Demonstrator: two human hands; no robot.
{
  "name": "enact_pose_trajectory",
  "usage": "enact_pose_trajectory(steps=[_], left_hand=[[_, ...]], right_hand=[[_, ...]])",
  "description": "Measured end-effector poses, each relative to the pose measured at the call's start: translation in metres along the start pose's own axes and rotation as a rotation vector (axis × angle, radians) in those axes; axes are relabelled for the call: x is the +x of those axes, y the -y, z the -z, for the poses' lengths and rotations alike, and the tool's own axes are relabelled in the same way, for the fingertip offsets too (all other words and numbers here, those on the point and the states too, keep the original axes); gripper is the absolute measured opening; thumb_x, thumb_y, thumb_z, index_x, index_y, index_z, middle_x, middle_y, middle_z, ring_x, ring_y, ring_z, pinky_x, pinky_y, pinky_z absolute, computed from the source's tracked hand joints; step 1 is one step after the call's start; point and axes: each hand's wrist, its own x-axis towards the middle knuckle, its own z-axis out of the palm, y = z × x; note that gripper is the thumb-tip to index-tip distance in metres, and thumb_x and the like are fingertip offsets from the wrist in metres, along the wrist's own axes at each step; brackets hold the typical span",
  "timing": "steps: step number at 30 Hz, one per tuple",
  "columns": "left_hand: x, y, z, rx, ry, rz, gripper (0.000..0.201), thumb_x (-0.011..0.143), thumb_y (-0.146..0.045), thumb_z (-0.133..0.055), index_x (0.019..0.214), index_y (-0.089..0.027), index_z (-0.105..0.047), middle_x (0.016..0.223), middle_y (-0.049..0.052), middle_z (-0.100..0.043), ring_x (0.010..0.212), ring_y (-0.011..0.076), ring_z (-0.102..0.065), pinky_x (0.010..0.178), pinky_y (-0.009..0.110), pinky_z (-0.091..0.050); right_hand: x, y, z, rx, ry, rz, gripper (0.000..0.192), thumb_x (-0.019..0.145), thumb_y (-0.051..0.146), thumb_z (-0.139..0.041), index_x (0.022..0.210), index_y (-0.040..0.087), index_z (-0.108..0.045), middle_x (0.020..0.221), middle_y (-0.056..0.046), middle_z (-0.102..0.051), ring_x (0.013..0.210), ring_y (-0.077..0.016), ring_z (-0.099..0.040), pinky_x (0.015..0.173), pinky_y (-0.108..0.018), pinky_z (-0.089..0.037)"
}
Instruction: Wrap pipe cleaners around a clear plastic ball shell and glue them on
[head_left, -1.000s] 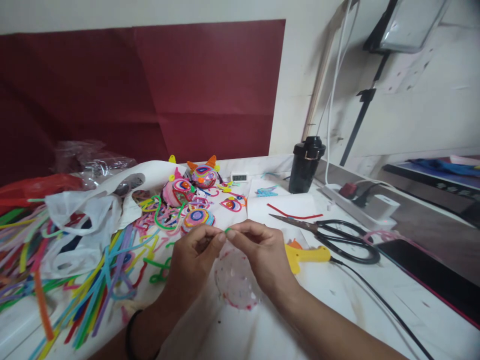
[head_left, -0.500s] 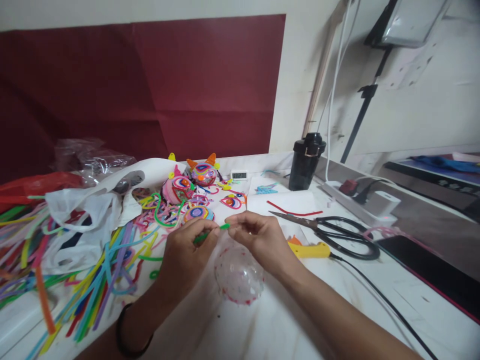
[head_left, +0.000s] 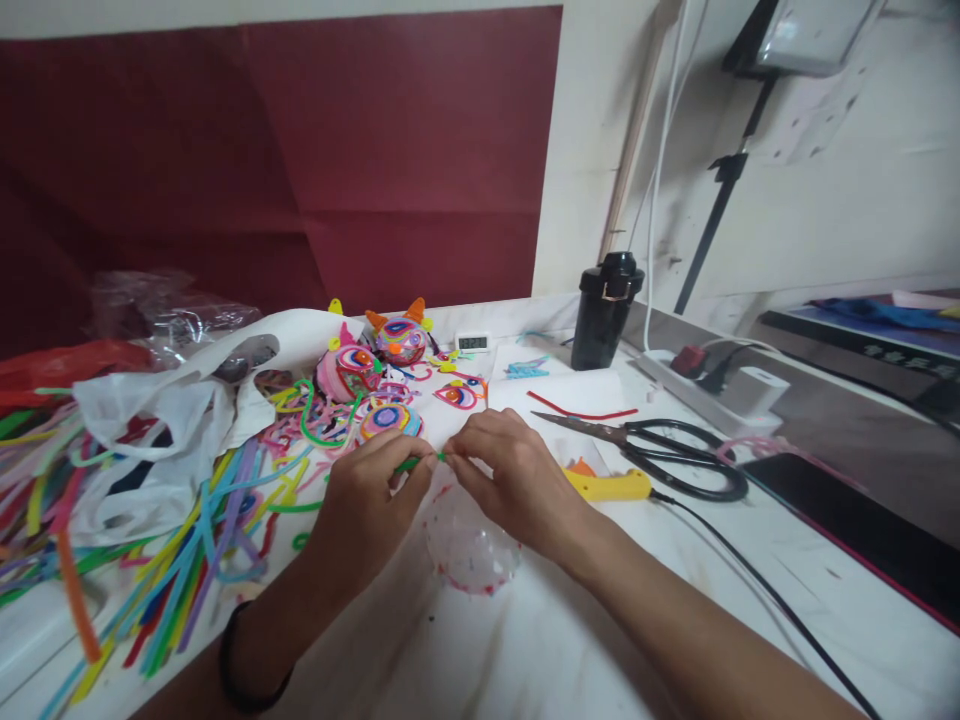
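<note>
My left hand (head_left: 373, 500) pinches a green pipe cleaner (head_left: 406, 466), most of it hidden behind the fingers. At its tip, my right hand (head_left: 510, 475) closes thumb and fingers on the same piece. Just below both hands, a clear plastic dome (head_left: 472, 550) with red specks along its rim rests on the table. Behind the left hand lies a round piece with coloured coils (head_left: 388, 422). A yellow-handled tool (head_left: 611, 485) with a black cord lies right of my right hand, near black-handled scissors (head_left: 660, 445).
Loose pipe cleaners (head_left: 187, 560) and a white plastic bag (head_left: 150, 450) cover the left side. Decorated balls (head_left: 349, 370) sit at the back. A dark bottle (head_left: 606, 312), a power strip (head_left: 690, 395) and a phone (head_left: 847, 530) stand or lie to the right.
My fingertips have come closer together, so less of the green pipe cleaner shows between them. The whole view has shifted slightly.
</note>
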Motion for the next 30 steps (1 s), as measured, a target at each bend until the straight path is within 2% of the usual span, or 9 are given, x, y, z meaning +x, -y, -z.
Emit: enact_pose_trajectory(steps=[3, 7, 14, 21, 24, 26, 28, 30], left_hand=[[0.000, 0.001, 0.000, -0.039, 0.000, 0.043, 0.013, 0.085, -0.022, -0.053, 0.078, -0.019, -0.064, 0.075, 0.000, -0.067, 0.068, 0.0144, -0.061, 0.064, 0.025, -0.044], [0.001, 0.002, -0.001, -0.132, -0.022, 0.157, 0.011, 0.084, -0.024, -0.055, 0.078, -0.020, -0.064, 0.073, -0.001, -0.065, 0.067, 0.0142, -0.059, 0.064, 0.025, -0.045], [0.000, -0.003, -0.009, -0.486, -0.034, 0.418, 0.015, 0.081, -0.031, -0.059, 0.074, -0.019, -0.063, 0.066, -0.002, -0.063, 0.057, 0.0113, -0.055, 0.048, 0.021, -0.039], [-0.004, -0.009, -0.015, -0.607, -0.066, 0.492, 0.016, 0.079, -0.033, -0.063, 0.073, -0.018, -0.065, 0.060, -0.004, -0.059, 0.049, 0.0087, -0.047, 0.043, 0.020, -0.034], [-0.004, -0.010, -0.013, -0.600, -0.070, 0.481, 0.016, 0.078, -0.033, -0.063, 0.072, -0.018, -0.065, 0.058, -0.004, -0.058, 0.050, 0.0095, -0.049, 0.045, 0.020, -0.037], [-0.003, -0.008, -0.012, -0.567, -0.077, 0.467, 0.015, 0.078, -0.032, -0.063, 0.071, -0.018, -0.065, 0.059, -0.004, -0.060, 0.053, 0.0107, -0.053, 0.048, 0.021, -0.040], [-0.001, -0.006, -0.009, -0.492, -0.075, 0.427, 0.013, 0.079, -0.029, -0.062, 0.072, -0.019, -0.065, 0.063, -0.003, -0.062, 0.058, 0.0120, -0.056, 0.053, 0.022, -0.043], [0.001, -0.004, -0.005, -0.374, -0.061, 0.354, 0.013, 0.081, -0.027, -0.060, 0.072, -0.019, -0.065, 0.067, -0.003, -0.064, 0.061, 0.0127, -0.058, 0.056, 0.022, -0.044]], right_hand=[[0.000, 0.001, -0.001, 0.074, -0.055, -0.052, 0.015, 0.083, 0.007, -0.057, 0.072, 0.015, -0.063, 0.070, -0.004, -0.063, 0.070, -0.0175, -0.058, 0.069, -0.030, -0.042], [0.001, 0.005, -0.003, 0.255, -0.132, -0.257, 0.014, 0.081, 0.011, -0.057, 0.070, 0.017, -0.063, 0.067, -0.001, -0.062, 0.064, -0.0150, -0.055, 0.061, -0.026, -0.040], [0.003, 0.011, -0.015, 0.646, -0.303, -0.599, 0.009, 0.074, 0.025, -0.063, 0.068, 0.018, -0.067, 0.064, 0.000, -0.064, 0.062, -0.0151, -0.055, 0.063, -0.028, -0.041], [0.002, 0.022, -0.021, 1.039, -0.392, -0.816, 0.012, 0.064, 0.028, -0.073, 0.066, 0.017, -0.068, 0.061, 0.002, -0.064, 0.059, -0.0128, -0.054, 0.062, -0.027, -0.042], [0.002, 0.023, -0.020, 1.133, -0.392, -0.838, 0.014, 0.065, 0.030, -0.074, 0.066, 0.018, -0.068, 0.060, 0.003, -0.063, 0.059, -0.0125, -0.055, 0.063, -0.026, -0.044], [0.002, 0.021, -0.018, 1.110, -0.312, -0.818, 0.015, 0.067, 0.031, -0.073, 0.070, 0.017, -0.069, 0.062, 0.002, -0.065, 0.060, -0.0131, -0.056, 0.063, -0.027, -0.044], [0.003, 0.015, -0.013, 0.951, -0.210, -0.747, 0.013, 0.071, 0.030, -0.071, 0.073, 0.017, -0.070, 0.067, 0.000, -0.067, 0.063, -0.0145, -0.057, 0.064, -0.028, -0.044], [0.003, 0.009, -0.008, 0.695, -0.144, -0.590, 0.008, 0.077, 0.025, -0.066, 0.076, 0.018, -0.070, 0.072, -0.002, -0.067, 0.067, -0.0158, -0.058, 0.065, -0.029, -0.043]])
